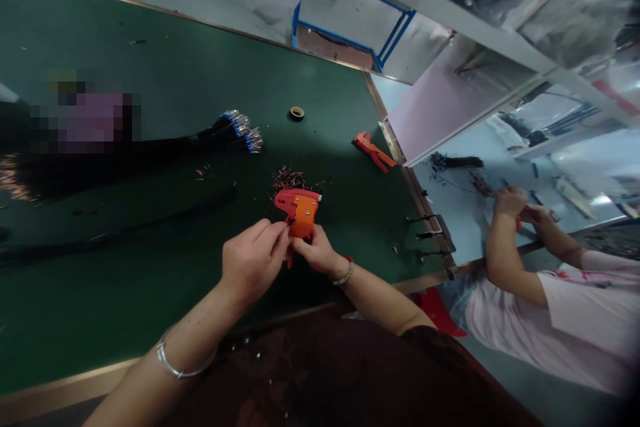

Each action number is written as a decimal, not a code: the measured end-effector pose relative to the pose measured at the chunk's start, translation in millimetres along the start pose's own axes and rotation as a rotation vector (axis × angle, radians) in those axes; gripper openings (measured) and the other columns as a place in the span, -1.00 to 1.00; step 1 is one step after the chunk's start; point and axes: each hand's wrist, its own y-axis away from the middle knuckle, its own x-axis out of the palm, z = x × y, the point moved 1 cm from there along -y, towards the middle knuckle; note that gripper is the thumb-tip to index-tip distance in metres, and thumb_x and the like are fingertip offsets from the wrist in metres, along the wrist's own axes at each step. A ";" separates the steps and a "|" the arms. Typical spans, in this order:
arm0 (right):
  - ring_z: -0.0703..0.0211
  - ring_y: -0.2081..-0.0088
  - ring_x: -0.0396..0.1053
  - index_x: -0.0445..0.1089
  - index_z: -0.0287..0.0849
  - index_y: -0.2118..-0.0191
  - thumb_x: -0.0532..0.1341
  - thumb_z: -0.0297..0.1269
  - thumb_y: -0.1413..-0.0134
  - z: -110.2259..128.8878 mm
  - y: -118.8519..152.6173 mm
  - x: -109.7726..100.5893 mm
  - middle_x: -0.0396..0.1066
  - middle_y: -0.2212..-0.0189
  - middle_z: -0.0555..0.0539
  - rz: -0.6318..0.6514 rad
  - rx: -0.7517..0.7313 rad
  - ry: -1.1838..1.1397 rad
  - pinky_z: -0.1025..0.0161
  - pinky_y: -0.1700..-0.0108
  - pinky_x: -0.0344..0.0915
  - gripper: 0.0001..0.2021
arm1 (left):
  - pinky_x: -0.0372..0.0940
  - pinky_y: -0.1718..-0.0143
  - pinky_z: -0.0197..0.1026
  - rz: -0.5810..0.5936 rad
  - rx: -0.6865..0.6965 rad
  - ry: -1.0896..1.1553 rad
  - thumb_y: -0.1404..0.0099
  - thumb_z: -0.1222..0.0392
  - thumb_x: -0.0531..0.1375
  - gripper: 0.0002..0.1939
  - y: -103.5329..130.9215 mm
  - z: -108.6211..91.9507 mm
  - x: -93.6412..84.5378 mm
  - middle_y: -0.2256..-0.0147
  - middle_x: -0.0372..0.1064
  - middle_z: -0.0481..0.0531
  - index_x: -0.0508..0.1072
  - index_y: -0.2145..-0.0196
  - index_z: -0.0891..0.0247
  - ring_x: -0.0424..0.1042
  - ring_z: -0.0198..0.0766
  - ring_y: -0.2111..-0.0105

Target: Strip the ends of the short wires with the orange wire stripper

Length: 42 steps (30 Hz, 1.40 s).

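My right hand (317, 251) is closed around the handles of a red and orange wire stripper (304, 212), its head raised over the green table. My left hand (255, 259) is pinched shut at the tool's jaw side, with a thin dark wire (290, 221) showing just past the fingertips. Most of that wire is hidden by the fingers. Behind the tool lies a pile of small copper-coloured wire scraps (289, 179). To the left stretches a thick bundle of black wires (165, 147), with blue and silver terminals (243, 128) on its right end and bare copper at the other.
A roll of tape (297, 113) and a second red wire stripper (374, 151) rest on the green table (165, 67). Black clamps (436, 237) sit at the right edge. Beyond it, a co-worker's hands (515, 203) work at an adjoining table. Shelving (480, 20) overhangs the back right.
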 end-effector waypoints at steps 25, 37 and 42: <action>0.12 0.20 0.44 0.46 -0.18 0.14 0.32 0.13 -0.25 17.7 -2.1 -33.8 0.49 0.21 -0.14 0.044 -0.266 0.179 0.14 0.02 0.42 -0.59 | 0.30 0.36 -0.25 -0.121 -0.232 0.170 -0.50 0.25 0.13 -0.80 2.0 45.2 -8.1 0.33 0.43 0.00 0.57 0.09 0.24 0.40 -0.31 0.41; 0.16 0.18 0.51 0.43 -0.26 0.04 0.39 0.00 -0.21 22.2 2.3 -25.7 0.52 0.20 -0.13 0.272 0.047 -0.049 0.16 0.03 0.47 -0.58 | 0.24 0.38 -0.27 -0.166 -0.255 0.154 -0.49 0.25 0.16 -0.83 4.7 55.5 -2.8 0.38 0.39 -0.05 0.57 0.12 0.28 0.35 -0.34 0.43; 0.16 0.29 0.56 0.44 -0.29 0.10 0.46 0.04 -0.11 12.5 3.5 -11.6 0.49 0.32 -0.07 0.365 0.171 -0.282 0.17 0.16 0.54 -0.52 | 0.20 0.44 -0.31 -0.192 -0.248 0.223 -0.45 0.28 0.21 -0.88 4.7 50.5 -7.2 0.42 0.38 -0.09 0.58 0.15 0.28 0.32 -0.40 0.49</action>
